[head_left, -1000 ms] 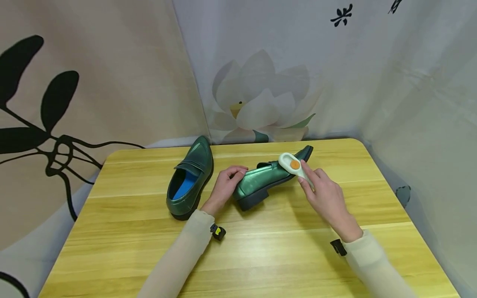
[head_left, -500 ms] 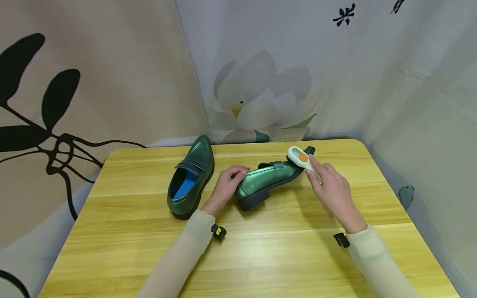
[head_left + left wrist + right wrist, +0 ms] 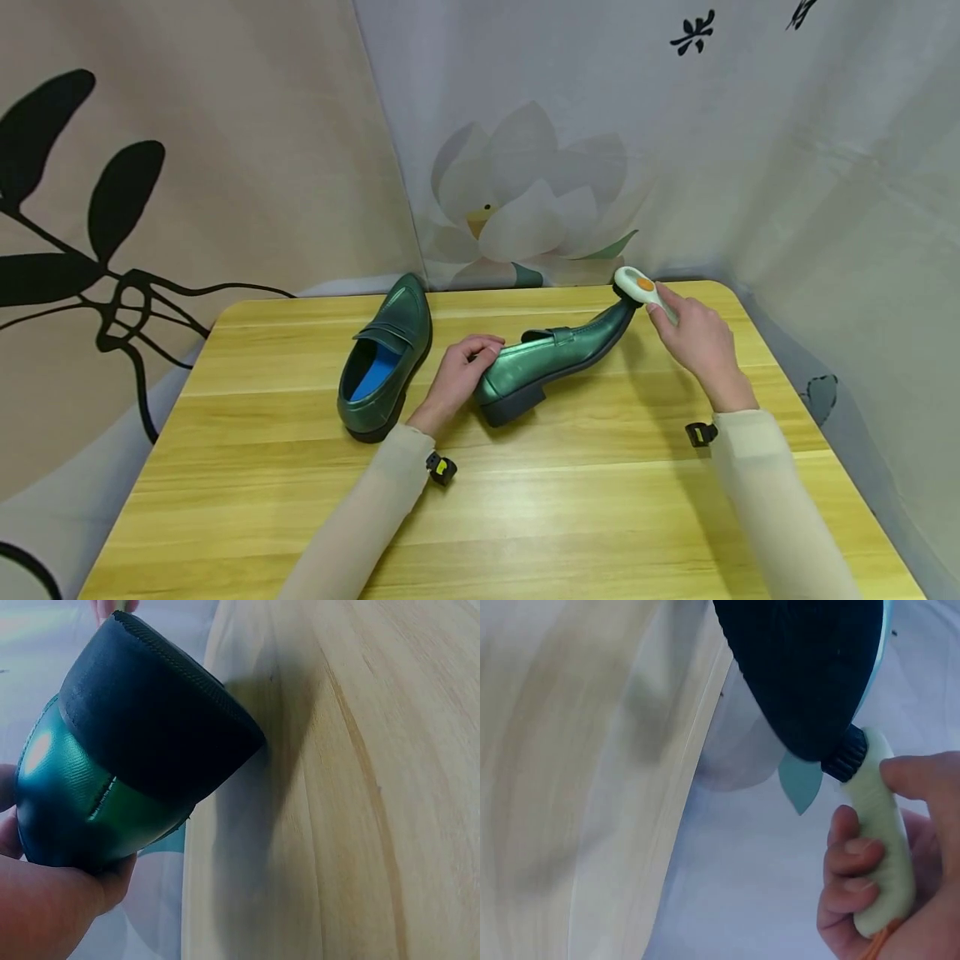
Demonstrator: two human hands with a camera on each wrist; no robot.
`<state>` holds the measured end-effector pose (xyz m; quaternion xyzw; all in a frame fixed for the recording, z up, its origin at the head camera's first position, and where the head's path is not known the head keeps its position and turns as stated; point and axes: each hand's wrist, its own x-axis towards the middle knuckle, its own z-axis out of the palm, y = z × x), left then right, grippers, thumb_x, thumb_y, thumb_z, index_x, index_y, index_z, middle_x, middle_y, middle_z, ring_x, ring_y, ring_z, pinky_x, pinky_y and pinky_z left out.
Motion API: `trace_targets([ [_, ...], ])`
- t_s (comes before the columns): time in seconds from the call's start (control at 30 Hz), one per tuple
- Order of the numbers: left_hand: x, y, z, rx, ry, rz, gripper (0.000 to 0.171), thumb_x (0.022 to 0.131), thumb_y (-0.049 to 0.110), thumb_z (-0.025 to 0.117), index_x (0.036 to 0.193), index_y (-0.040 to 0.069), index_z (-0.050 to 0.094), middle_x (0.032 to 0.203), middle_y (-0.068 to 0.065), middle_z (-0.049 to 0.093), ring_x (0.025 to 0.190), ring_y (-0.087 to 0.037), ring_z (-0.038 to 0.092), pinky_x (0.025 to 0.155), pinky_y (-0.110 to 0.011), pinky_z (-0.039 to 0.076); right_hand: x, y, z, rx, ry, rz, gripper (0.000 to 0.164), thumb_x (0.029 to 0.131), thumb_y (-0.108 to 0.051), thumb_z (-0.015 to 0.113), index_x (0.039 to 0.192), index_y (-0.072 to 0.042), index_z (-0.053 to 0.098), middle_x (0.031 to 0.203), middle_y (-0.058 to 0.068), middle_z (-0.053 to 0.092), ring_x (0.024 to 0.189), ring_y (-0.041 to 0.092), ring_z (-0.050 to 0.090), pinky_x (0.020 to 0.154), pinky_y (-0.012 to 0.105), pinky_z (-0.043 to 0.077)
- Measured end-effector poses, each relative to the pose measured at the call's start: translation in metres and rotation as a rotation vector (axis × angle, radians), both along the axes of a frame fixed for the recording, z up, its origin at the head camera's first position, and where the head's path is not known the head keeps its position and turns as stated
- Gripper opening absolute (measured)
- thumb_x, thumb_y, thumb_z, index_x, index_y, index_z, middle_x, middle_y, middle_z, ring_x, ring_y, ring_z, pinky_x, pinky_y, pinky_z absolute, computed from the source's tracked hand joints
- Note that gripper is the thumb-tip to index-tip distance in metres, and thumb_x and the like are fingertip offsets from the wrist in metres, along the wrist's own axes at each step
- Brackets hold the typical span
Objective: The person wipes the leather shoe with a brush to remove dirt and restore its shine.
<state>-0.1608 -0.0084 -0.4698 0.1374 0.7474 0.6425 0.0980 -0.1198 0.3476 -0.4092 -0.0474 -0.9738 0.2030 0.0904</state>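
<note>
Cloth [image 3: 270,167] with big black leaves [image 3: 129,198] hangs at the left and all round the back of a yellow wood table [image 3: 585,517]. On the left part of the table stands one dark green shoe [image 3: 402,312], flat, toe to the back, with a blue lining [image 3: 377,372]. It is just beside the left hand [image 3: 456,377], so that hand has little room on that side. The left hand grips the other green shoe [image 3: 543,358] by the rim at its back end. That shoe is tilted over the table, toe up and pointing right; whether its heel [image 3: 157,705] touches the wood is hard to tell. It looks light enough for one hand. Its black sole [image 3: 802,667] should be stiff, the sides may bend a bit, and the shiny skin could slip or scratch, so the back rim seems a good place to hold. At the toe, dark bristles [image 3: 846,754] of a pale brush [image 3: 632,280] touch the tip. The right hand [image 3: 697,335] has its fingers curled round the brush handle, which looks light and hard. Close behind, the back cloth could get in the way.
</note>
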Motion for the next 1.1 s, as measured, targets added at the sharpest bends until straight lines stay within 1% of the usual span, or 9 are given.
trace_targets([
  [0.1, -0.001, 0.000, -0.001, 0.008, -0.006, 0.000, 0.026, 0.106, 0.015, 0.059, 0.116, -0.005, 0.074, 0.130, -0.015, 0.067, 0.130, -0.031, 0.057, 0.115, -0.046, 0.039, -0.002, 0.004, -0.002, -0.014, -0.004, -0.003, 0.059, 0.110, -0.045, 0.044, 0.155, -0.008, 0.048, 0.078, 0.017, 0.057, 0.056, 0.026, 0.042, 0.045, 0.038, 0.031],
  [0.23, -0.002, 0.000, -0.003, 0.024, -0.012, -0.006, 0.027, 0.105, 0.014, 0.060, 0.116, -0.007, 0.073, 0.130, -0.016, 0.067, 0.130, -0.032, 0.057, 0.115, -0.047, 0.039, 0.004, 0.002, -0.010, -0.043, 0.036, -0.002, 0.058, 0.110, -0.044, 0.044, 0.156, -0.008, 0.047, 0.070, 0.015, 0.051, 0.051, 0.025, 0.039, 0.043, 0.039, 0.031],
  [0.3, -0.002, 0.000, -0.003, 0.029, -0.013, -0.006, 0.026, 0.105, 0.014, 0.061, 0.115, -0.006, 0.074, 0.130, -0.016, 0.068, 0.129, -0.032, 0.057, 0.115, -0.046, 0.039, 0.010, -0.001, -0.015, -0.049, 0.079, 0.006, 0.057, 0.110, -0.042, 0.046, 0.156, -0.008, 0.047, 0.073, 0.017, 0.054, 0.054, 0.027, 0.044, 0.045, 0.041, 0.034],
  [0.4, -0.003, 0.001, -0.003, 0.029, -0.010, -0.001, 0.025, 0.105, 0.013, 0.061, 0.114, -0.006, 0.074, 0.129, -0.016, 0.068, 0.129, -0.031, 0.058, 0.114, -0.046, 0.039, 0.022, -0.009, -0.022, -0.047, 0.146, 0.026, 0.054, 0.110, -0.037, 0.050, 0.155, -0.007, 0.048, 0.085, 0.022, 0.062, 0.060, 0.029, 0.049, 0.048, 0.043, 0.037],
  [0.47, -0.003, 0.000, -0.003, 0.032, -0.014, 0.000, 0.025, 0.105, 0.013, 0.060, 0.114, -0.006, 0.074, 0.129, -0.017, 0.068, 0.129, -0.032, 0.057, 0.115, -0.046, 0.039, 0.030, -0.017, -0.027, -0.035, 0.189, 0.038, 0.053, 0.109, -0.033, 0.053, 0.154, -0.005, 0.049, 0.091, 0.023, 0.063, 0.063, 0.028, 0.049, 0.049, 0.041, 0.037],
  [0.6, -0.003, 0.000, -0.004, 0.039, -0.020, 0.001, 0.025, 0.105, 0.014, 0.060, 0.113, -0.006, 0.074, 0.129, -0.017, 0.067, 0.129, -0.032, 0.057, 0.115, -0.046, 0.039, 0.045, -0.034, -0.039, -0.028, 0.273, 0.065, 0.052, 0.106, -0.024, 0.061, 0.153, -0.005, 0.050, 0.089, 0.020, 0.060, 0.058, 0.023, 0.044, 0.046, 0.035, 0.034],
  [0.7, -0.004, 0.000, -0.004, 0.037, -0.019, 0.007, 0.024, 0.105, 0.013, 0.060, 0.111, -0.006, 0.075, 0.129, -0.016, 0.068, 0.129, -0.031, 0.058, 0.115, -0.045, 0.039, 0.054, -0.048, -0.046, -0.030, 0.339, 0.106, 0.054, 0.102, -0.016, 0.067, 0.153, -0.005, 0.051, 0.093, 0.020, 0.061, 0.058, 0.022, 0.045, 0.046, 0.033, 0.035],
  [0.87, -0.003, 0.000, -0.004, 0.035, -0.016, 0.011, 0.024, 0.105, 0.012, 0.060, 0.112, -0.007, 0.074, 0.128, -0.016, 0.068, 0.128, -0.031, 0.058, 0.114, -0.045, 0.040, 0.064, -0.070, -0.055, -0.018, 0.409, 0.199, 0.063, 0.095, -0.008, 0.075, 0.153, -0.004, 0.050, 0.097, 0.018, 0.061, 0.062, 0.020, 0.050, 0.048, 0.033, 0.040],
  [1.1, -0.002, 0.000, -0.003, 0.038, -0.002, 0.012, 0.026, 0.105, 0.012, 0.059, 0.114, -0.009, 0.072, 0.128, -0.018, 0.068, 0.128, -0.033, 0.058, 0.114, -0.047, 0.039, 0.072, -0.097, -0.063, -0.015, 0.428, 0.335, 0.071, 0.092, -0.007, 0.077, 0.157, -0.010, 0.047, 0.099, 0.013, 0.060, 0.066, 0.016, 0.049, 0.052, 0.031, 0.045],
])
